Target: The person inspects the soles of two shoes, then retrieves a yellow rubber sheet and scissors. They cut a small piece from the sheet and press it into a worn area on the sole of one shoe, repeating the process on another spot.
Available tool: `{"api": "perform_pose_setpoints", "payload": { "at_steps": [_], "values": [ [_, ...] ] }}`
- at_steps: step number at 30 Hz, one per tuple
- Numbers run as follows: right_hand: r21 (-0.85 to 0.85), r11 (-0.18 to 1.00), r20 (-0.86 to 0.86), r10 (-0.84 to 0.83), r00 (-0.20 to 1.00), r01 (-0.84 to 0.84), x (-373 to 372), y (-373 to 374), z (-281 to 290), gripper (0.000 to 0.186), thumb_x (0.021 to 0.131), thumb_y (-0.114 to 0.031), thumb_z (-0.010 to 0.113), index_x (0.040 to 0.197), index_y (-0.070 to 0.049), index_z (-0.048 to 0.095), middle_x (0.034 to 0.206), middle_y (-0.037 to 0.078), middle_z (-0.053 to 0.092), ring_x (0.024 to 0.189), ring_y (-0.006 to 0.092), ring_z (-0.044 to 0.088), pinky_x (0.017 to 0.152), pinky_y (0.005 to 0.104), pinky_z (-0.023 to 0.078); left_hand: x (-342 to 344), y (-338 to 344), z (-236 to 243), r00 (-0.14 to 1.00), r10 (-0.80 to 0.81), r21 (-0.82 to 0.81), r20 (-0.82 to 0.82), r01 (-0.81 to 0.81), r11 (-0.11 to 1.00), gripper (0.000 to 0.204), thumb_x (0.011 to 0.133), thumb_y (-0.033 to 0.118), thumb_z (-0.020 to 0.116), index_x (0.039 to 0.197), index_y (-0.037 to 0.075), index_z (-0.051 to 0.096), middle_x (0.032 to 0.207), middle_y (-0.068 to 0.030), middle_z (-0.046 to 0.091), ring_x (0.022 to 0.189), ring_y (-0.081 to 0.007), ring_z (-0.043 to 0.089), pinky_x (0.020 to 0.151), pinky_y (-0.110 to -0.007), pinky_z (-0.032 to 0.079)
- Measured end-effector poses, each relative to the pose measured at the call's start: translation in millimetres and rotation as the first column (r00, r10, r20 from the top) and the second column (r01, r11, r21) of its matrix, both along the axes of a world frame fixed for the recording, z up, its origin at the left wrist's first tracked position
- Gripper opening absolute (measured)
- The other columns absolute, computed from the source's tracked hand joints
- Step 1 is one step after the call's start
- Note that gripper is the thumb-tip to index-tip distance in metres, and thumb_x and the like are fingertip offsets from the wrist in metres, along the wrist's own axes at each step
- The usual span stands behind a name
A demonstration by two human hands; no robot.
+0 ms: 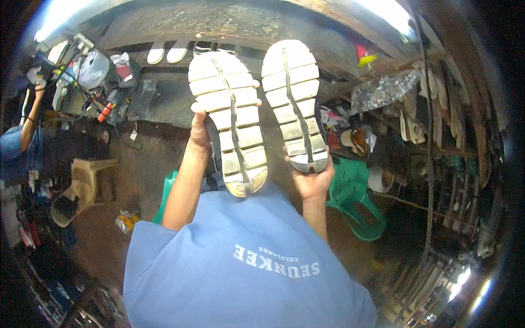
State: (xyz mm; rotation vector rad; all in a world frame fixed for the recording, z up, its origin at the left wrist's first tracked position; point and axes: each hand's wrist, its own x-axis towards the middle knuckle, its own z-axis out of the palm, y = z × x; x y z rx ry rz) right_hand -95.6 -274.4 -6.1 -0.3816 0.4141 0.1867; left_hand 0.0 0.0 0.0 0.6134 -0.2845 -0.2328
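While both hands [200, 131] [315, 183] curl fingers round shoes [229, 117] [295, 104] part-hiding bench [172, 109], green chair [350, 183] stands near.

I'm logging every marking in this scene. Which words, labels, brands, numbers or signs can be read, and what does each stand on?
Blue shirt: white lettering in two lines, upside down in the picture; wording not copied here.
Shoe in the left hand: no readable text on its sole.
Other shoe in the right hand: likewise none.
Yellow packet: too blurred to tell.
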Motion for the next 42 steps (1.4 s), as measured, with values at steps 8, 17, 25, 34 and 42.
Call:
{"api": "perform_pose_setpoints", "payload": {
  "at_steps": [8,17,25,34,42],
  "values": [
    [0.032,0.984,0.109,0.172,0.979,-0.177,28.0,-9.1,0.1,0.059,0.101,-0.045,0.052,0.144,-0.005,0.057,0.141,0.022,0.061,0.124,0.0477,0.06,0.096,0.0639,0.051,-10.6,-4.4,-10.6,0.992,0.128,0.042,-0.004,-0.128,0.991,0.125,0.069,0.079,0.077,0.155,-0.003,0.035,0.149,-0.0231,0.051,0.127,-0.035,0.061,0.101,-0.047,0.057],
    [0.006,0.977,0.112,0.21,0.971,-0.212,45.5,-8.1,-6.6,0.056,0.1,-0.043,0.051,0.141,-0.004,0.059,0.138,0.018,0.064,0.123,0.0404,0.063,0.095,0.0643,0.051,-9.0,-1.1,-36.9,0.991,0.133,-0.06,0.003,-0.132,0.989,0.123,0.07,0.071,0.08,0.155,-0.005,0.034,0.15,-0.025,0.05,0.128,-0.0394,0.06,0.103,-0.051,0.055],
    [0.008,0.976,0.116,0.215,0.97,-0.218,53.7,-15.1,-19.6,0.057,0.097,-0.042,0.053,0.138,-0.004,0.06,0.136,0.017,0.065,0.121,0.0403,0.063,0.093,0.0637,0.052,-3.7,-4.5,-31.5,0.988,0.149,-0.006,0.049,-0.149,0.989,0.131,0.068,0.079,0.075,0.157,-0.006,0.028,0.156,-0.0265,0.041,0.125,-0.0432,0.06,0.096,-0.057,0.058],
    [-0.033,0.981,0.053,0.194,0.98,-0.192,58.0,-12.6,-29.3,0.065,0.092,-0.052,0.051,0.141,-0.01,0.061,0.138,0.018,0.063,0.112,0.0474,0.061,0.078,0.0551,0.054,2.0,1.6,-40.6,0.972,0.21,0.005,0.104,-0.211,0.977,0.134,0.069,0.088,0.067,0.156,-0.005,0.027,0.156,-0.0285,0.04,0.124,-0.0452,0.06,0.094,-0.058,0.06],
    [-0.014,0.989,0.062,0.145,0.988,-0.144,57.0,-6.1,-31.8,0.064,0.092,-0.051,0.05,0.139,-0.01,0.062,0.135,0.018,0.065,0.106,0.0453,0.062,0.074,0.0519,0.052,10.2,1.8,-37.5,0.978,0.173,-0.068,0.118,-0.166,0.984,0.139,0.061,0.081,0.081,0.156,-0.005,0.028,0.153,-0.0309,0.041,0.12,-0.0456,0.062,0.093,-0.061,0.059]
  ]
}}
